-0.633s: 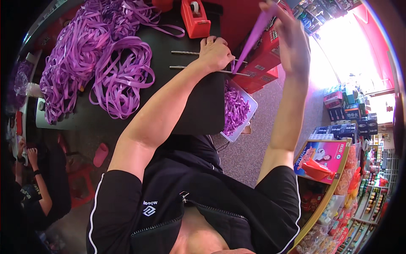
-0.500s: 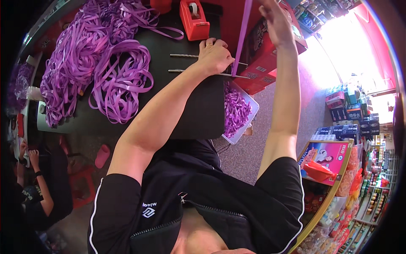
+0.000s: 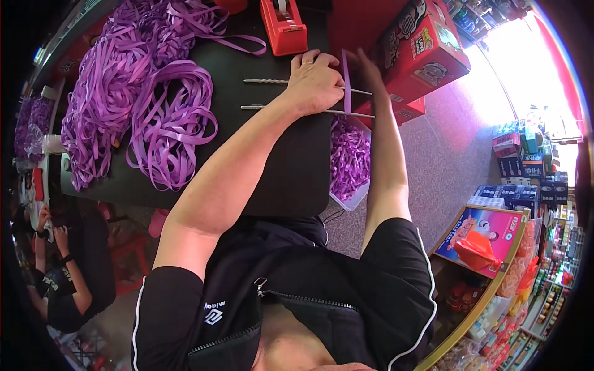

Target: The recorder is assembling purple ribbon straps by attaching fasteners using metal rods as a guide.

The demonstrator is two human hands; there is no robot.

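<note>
Two thin metal rods lie side by side across the dark table's right edge. The far one is a twisted rod (image 3: 263, 81); the near one is a smooth rod (image 3: 252, 107). My left hand (image 3: 312, 83) is closed over the twisted rod, its fingers curled down and the rod running beneath it. Just right of my fingers, a purple ribbon (image 3: 347, 86) stands across both rods near their free ends. Beside that ribbon is my right hand (image 3: 369, 73), smeared by motion, so its fingers and any hold are unclear. A large heap of purple ribbon (image 3: 117, 93) and a looser coil (image 3: 173, 123) lie to the left.
A red tape dispenser (image 3: 284, 31) stands beyond my left hand. Below the table's right edge, a clear tub (image 3: 351, 203) holds short purple ribbon pieces. Red boxes (image 3: 433, 62) are at the right. Another person's hands (image 3: 52, 226) are at far left.
My right hand has come down from the upper right toward the rods. The ribbon, stretched upward before, now shows as a short band across them. My left hand stays on the rods.
</note>
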